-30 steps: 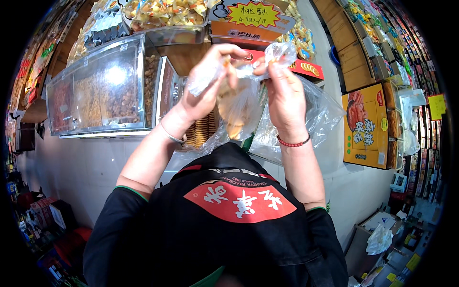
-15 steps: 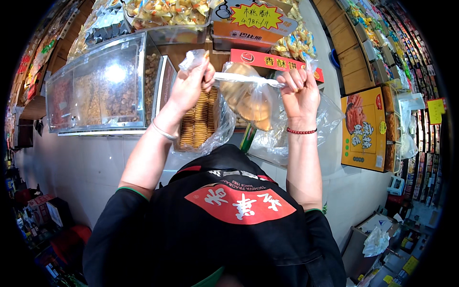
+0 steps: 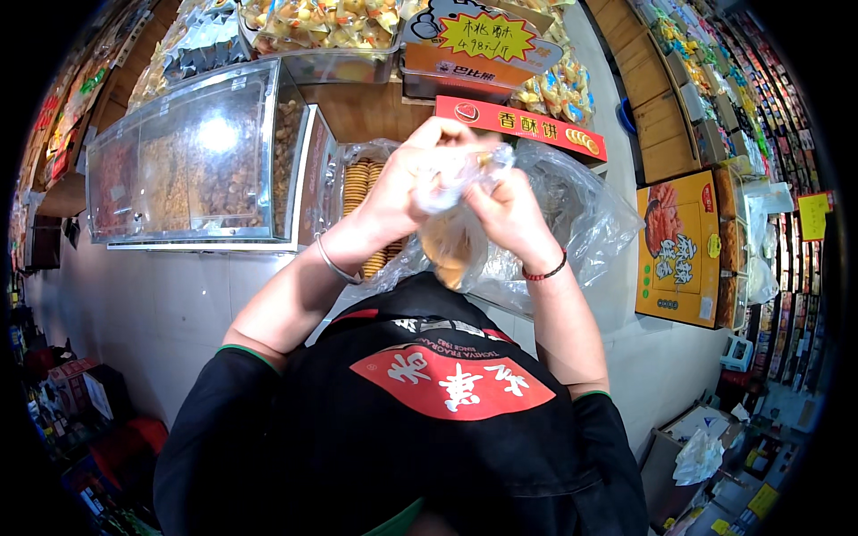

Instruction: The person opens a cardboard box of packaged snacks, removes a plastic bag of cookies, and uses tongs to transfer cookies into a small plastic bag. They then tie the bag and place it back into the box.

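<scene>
A clear plastic bag of flat golden-brown biscuits (image 3: 447, 250) hangs in front of my chest. My left hand (image 3: 409, 183) is closed on one side of the bag's gathered top, its fingers partly smeared by motion. On the other side my right hand (image 3: 508, 214) pinches the bunched plastic, close to the left. Behind my left wrist, stacked round biscuits (image 3: 356, 188) stand in rows in a plastic-lined box, partly hidden by my arm. To the right of my right hand spreads a large loose clear plastic liner (image 3: 585, 210).
A clear display case (image 3: 188, 165) of small brown snacks stands at the left. Beyond my hands are a red sign (image 3: 523, 129), a carton with a yellow starburst card (image 3: 487, 36) and wrapped snacks (image 3: 322, 25). A yellow box (image 3: 679, 250) is at the right.
My hands have come together from wide apart, bunching the stretched bag top between them. The bag of biscuits hangs lower and nearer to me.
</scene>
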{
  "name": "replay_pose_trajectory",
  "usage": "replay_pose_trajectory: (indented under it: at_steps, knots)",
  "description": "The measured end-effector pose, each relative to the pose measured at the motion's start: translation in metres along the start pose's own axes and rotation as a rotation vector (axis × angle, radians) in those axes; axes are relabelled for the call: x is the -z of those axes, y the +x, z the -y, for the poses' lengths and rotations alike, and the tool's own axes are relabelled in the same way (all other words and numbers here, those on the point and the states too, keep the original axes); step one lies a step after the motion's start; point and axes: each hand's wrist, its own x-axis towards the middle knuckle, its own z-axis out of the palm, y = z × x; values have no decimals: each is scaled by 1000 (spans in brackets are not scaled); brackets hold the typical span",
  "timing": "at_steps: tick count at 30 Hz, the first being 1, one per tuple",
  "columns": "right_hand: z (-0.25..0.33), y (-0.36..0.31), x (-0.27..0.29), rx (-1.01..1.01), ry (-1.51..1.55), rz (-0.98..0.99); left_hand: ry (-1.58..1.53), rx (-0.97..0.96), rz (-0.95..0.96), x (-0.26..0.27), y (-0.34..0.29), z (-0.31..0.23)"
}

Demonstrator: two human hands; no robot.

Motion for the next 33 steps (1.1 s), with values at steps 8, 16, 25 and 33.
replay_pose_trajectory:
  at_steps: [8,16,25,33]
  knots:
    - [11,4,11,-182,365,-62,-374,449,137,-7,-26,25]
    - [-1,6,-1,1,570,-407,70,527,-17,-11,-14,53]
    - [0,18,-5,55,209,-266,180,443,154,-12,-10,51]
    - [1,-5,-3,-43,-698,-120,-73,625,-26,7,-14,52]
